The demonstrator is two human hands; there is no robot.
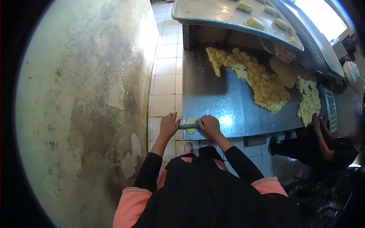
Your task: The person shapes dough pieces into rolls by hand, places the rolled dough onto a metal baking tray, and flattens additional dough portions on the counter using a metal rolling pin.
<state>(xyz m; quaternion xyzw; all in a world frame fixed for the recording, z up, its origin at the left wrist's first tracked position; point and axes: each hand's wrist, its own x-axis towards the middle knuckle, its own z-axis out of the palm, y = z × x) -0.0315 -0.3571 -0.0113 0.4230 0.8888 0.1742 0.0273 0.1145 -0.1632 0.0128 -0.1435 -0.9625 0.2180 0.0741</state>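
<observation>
A thin grey rolling pin (pixel 183 127) lies across a small flat piece of pale dough (pixel 190 131) at the table's front left corner. At the pin's left end is my left hand (pixel 169 125), its fingers pointing away from me and its palm against the pin. My right hand (pixel 209 126) is curled over the right end. The dough sits between the two hands, pressed under the pin.
Many cut dough pieces (pixel 266 85) are heaped on the metal table (pixel 205 100), with a greener pile (pixel 308 99) farther right. A tray (pixel 216 15) of dough rolls stands above the back. A wall (pixel 83 95) is at left; a co-worker's hands (pixel 320 122) are at right.
</observation>
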